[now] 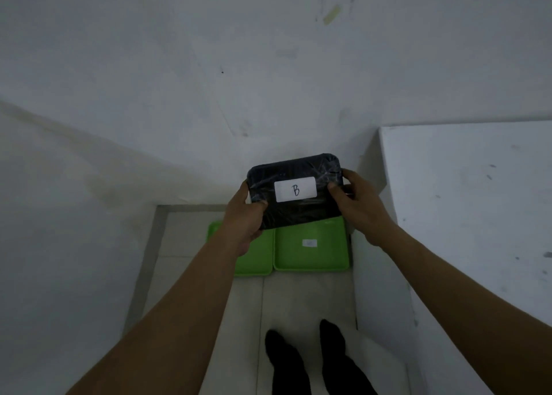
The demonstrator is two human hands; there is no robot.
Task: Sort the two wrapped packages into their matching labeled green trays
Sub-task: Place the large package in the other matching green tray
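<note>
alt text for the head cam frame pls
Both bare hands, left hand and right hand, hold a black plastic-wrapped package with a white label reading "B" above two green trays lying side by side on a pale tiled floor. White walls surround; the tray labels are unreadable.

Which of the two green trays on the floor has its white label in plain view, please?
The right green tray: its white label shows, though unreadable. The left green tray is mostly hidden behind the left hand and black package.
</note>
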